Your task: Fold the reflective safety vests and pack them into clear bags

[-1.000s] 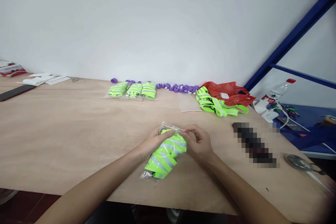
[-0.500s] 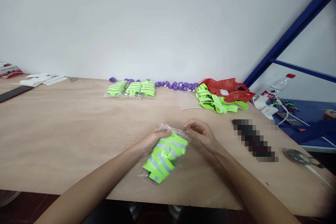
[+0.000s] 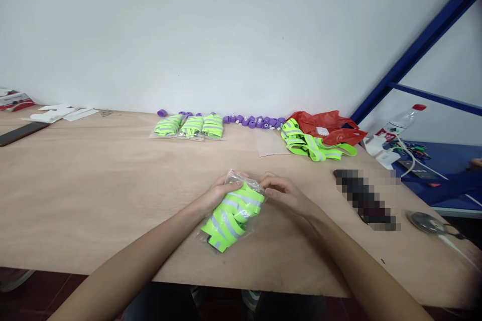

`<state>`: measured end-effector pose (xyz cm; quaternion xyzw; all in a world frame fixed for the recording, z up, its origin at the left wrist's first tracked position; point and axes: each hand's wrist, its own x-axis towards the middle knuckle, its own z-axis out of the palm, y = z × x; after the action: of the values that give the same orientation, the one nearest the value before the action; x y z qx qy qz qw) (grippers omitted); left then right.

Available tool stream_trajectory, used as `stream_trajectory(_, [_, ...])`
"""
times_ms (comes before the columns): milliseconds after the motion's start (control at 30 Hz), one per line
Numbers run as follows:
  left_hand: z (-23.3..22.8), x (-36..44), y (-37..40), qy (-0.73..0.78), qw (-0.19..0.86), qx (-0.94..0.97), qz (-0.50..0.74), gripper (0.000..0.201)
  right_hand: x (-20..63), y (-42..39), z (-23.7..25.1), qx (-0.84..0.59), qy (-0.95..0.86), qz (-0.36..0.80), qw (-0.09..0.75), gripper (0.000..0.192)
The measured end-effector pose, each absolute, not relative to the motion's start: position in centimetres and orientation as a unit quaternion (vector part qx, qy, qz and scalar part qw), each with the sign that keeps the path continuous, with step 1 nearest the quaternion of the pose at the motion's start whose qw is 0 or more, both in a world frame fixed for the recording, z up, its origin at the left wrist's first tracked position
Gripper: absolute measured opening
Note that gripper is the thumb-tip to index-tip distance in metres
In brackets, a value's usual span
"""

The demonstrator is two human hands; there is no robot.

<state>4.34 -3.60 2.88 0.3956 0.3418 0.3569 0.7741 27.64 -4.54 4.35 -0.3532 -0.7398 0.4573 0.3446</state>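
Hands met at the far end of the bag [image 3: 230,208], which lay on the table [image 3: 94,185] with its long axis slanting from near-left to far-right. Left hand [image 3: 218,193] clasped its upper left edge; right hand [image 3: 284,194] pinched the far-right corner. Fingertips under the film were hard to make out.
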Motion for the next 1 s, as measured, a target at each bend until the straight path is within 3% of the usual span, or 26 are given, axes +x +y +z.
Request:
stream_trajectory(567, [2.2, 3.6, -3.1, 0.333, 0.779, 0.420, 0.324, 0.054, 29.1, -3.8, 2.6, -0.305, -0.638, 0.649, 0.280, 0.031])
stream_trajectory(867, [2.1, 4.2, -2.6, 0.328, 0.769, 0.385, 0.390, 0.053, 27.1, -3.9, 1.5, -0.374, -0.565, 0.578, 0.455, 0.032])
stream_trajectory(1000, [2.2, 4.4, -2.1, 0.316, 0.740, 0.315, 0.504, 0.057, 26.3, -4.1, 0.9, -0.375, -0.597, 0.567, 0.425, 0.035])
